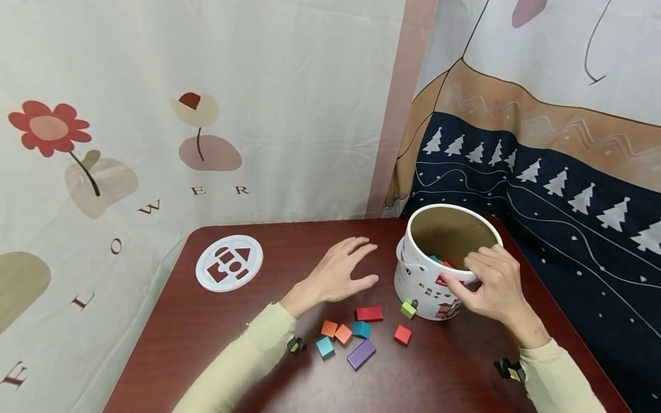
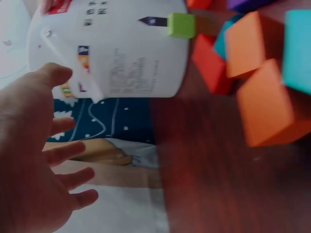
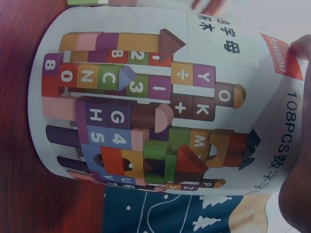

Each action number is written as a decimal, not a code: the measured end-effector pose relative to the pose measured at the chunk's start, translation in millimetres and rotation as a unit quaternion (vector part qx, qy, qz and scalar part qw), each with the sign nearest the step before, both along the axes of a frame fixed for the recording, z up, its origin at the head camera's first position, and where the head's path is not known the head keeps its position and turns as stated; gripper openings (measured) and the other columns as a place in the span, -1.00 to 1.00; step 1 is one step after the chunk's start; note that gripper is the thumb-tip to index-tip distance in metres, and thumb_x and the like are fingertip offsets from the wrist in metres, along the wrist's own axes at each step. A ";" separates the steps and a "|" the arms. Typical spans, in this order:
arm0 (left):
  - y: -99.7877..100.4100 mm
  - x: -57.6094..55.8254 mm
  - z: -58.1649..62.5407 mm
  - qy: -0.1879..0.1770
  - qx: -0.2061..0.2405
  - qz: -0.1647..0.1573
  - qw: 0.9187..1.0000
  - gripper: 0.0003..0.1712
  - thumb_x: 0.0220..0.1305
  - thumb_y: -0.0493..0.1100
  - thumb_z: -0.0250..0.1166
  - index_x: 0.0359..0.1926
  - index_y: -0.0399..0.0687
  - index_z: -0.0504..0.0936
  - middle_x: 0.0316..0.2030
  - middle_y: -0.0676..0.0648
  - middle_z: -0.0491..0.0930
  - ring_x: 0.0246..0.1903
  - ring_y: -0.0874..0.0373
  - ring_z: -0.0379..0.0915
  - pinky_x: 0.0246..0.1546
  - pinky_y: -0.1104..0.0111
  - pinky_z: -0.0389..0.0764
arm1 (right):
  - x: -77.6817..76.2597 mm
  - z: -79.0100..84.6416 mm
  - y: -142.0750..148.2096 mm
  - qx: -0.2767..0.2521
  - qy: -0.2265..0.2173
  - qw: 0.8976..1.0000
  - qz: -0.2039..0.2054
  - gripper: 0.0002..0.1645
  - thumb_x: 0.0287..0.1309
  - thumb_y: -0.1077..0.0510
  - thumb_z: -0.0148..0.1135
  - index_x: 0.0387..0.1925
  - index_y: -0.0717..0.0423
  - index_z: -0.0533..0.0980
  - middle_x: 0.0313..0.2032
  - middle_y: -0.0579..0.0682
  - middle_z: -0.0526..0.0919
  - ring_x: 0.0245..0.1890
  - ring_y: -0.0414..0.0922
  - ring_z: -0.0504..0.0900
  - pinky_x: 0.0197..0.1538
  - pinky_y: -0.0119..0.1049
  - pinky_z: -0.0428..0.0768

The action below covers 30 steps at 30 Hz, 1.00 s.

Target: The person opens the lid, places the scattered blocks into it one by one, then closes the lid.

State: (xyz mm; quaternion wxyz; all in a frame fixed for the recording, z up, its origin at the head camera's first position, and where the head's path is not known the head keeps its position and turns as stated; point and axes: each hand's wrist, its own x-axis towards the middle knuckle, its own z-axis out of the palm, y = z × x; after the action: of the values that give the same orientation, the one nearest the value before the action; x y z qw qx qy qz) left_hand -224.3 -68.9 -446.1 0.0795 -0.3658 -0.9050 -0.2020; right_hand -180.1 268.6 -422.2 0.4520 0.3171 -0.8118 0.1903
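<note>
Reddish table (image 1: 170,344), white picture-printed bucket (image 1: 413,287), right hand (image 1: 493,284) around its rim, empty left hand (image 1: 333,275) outspread.

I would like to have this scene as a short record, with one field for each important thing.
right hand: grips the rim of the bucket
left hand: fingers spread, beside the bucket, holding nothing
bucket: white, printed, no lid on it, some blocks inside
loose blocks: long red block, small red block, two orange blocks, two blue-green blocks, purple block, green block
lid: white, round, shaped holes, flat on the table
</note>
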 end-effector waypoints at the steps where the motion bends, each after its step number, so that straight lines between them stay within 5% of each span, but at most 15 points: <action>1: -0.4 1.9 -3.7 -0.003 -0.009 -0.003 1.000 -0.22 0.34 0.29 0.25 0.46 0.06 0.46 0.42 -0.13 0.36 0.42 -0.09 0.14 0.38 -0.10 0.24 | 0.2 0.3 -0.3 0.000 0.001 1.000 0.000 -0.34 0.09 -0.31 0.22 -0.84 -0.03 0.25 -0.77 -0.16 0.23 -0.67 -0.14 0.19 -0.51 -0.17 0.15; 14: 11.1 23.4 -37.1 -0.057 -0.096 -0.033 0.993 -0.30 0.31 0.29 0.28 0.34 0.05 0.60 0.27 -0.06 0.51 0.24 0.01 0.36 0.25 0.03 0.42 | 1.3 1.9 -1.8 -0.005 0.000 1.000 0.000 -0.34 0.09 -0.31 0.22 -0.84 -0.03 0.24 -0.77 -0.18 0.20 -0.67 -0.14 0.19 -0.51 -0.17 0.15; 30: 27.6 36.9 -59.6 -0.085 -0.126 -0.064 0.986 -0.46 0.13 0.10 0.46 0.14 0.06 0.72 -0.06 0.02 0.61 -0.22 0.19 0.46 -0.29 0.44 0.51 | 0.4 0.2 -1.2 -0.003 -0.003 1.000 -0.002 -0.35 0.08 -0.31 0.22 -0.84 -0.03 0.24 -0.77 -0.14 0.23 -0.66 -0.14 0.20 -0.51 -0.17 0.16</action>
State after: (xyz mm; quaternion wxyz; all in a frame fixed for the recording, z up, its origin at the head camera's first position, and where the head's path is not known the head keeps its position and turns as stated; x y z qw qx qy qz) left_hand -187.4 -41.3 -505.7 -0.0570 -0.4120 -0.9012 -0.1216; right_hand -179.7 267.4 -422.0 0.4513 0.3133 -0.8130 0.1929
